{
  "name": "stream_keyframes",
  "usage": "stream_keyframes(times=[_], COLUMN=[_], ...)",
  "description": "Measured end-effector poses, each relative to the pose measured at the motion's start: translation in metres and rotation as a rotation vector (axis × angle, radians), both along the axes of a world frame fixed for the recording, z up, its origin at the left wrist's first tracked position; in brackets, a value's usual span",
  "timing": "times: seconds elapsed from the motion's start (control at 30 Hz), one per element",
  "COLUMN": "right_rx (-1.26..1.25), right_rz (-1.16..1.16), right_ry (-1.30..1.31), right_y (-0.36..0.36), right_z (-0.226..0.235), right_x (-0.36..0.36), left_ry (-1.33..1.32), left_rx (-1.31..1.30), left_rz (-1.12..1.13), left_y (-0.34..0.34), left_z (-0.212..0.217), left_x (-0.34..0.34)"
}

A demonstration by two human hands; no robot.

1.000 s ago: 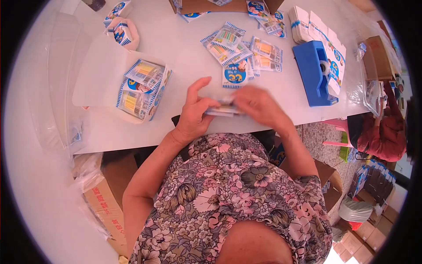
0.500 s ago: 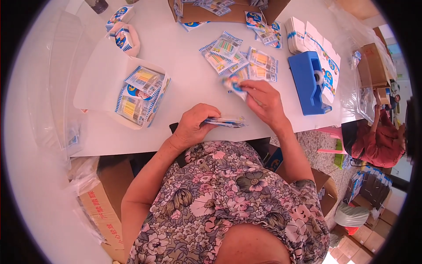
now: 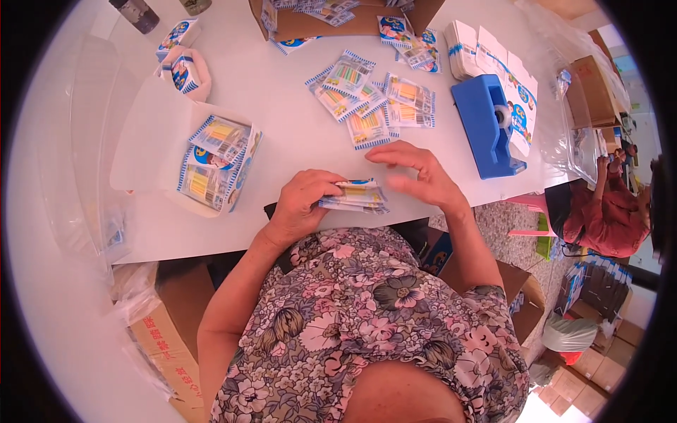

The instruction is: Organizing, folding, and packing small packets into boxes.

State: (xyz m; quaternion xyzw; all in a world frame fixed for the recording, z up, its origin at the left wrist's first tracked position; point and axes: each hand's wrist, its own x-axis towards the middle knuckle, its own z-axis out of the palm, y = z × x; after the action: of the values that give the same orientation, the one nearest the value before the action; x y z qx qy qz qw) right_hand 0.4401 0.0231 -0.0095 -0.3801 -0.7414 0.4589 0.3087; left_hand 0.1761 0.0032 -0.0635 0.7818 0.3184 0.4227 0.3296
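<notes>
Left grip [image 3: 300, 204] pinching packet stack [image 3: 355, 197] at near counter [image 3: 282, 141] edge; right grip [image 3: 416, 173] spread beside it. Could fan and slide off if pinch loosens.

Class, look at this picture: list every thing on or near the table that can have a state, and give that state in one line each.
Left hand: closed on a stack of packets.
Right hand: open, fingers spread, holding nothing.
Loose packets: lying flat, scattered.
Cardboard box: open, packets inside.
Tape dispenser: upright, roll loaded.
Plastic bag of packets: open, filled.
</notes>
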Motion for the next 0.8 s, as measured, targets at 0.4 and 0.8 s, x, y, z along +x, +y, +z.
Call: stream_keyframes(times=[0.4,0.8], right_rx=[-0.084,0.399], right_rz=[-0.155,-0.284], right_ry=[0.049,-0.155], right_y=[-0.023,-0.05], right_z=[-0.009,-0.002], right_x=[-0.007,-0.02], left_ry=[-0.092,-0.084], left_rx=[-0.158,-0.193], left_rz=[-0.002,0.008], left_y=[-0.003,0.0], left_z=[0.0,0.004], left_x=[0.0,0.0])
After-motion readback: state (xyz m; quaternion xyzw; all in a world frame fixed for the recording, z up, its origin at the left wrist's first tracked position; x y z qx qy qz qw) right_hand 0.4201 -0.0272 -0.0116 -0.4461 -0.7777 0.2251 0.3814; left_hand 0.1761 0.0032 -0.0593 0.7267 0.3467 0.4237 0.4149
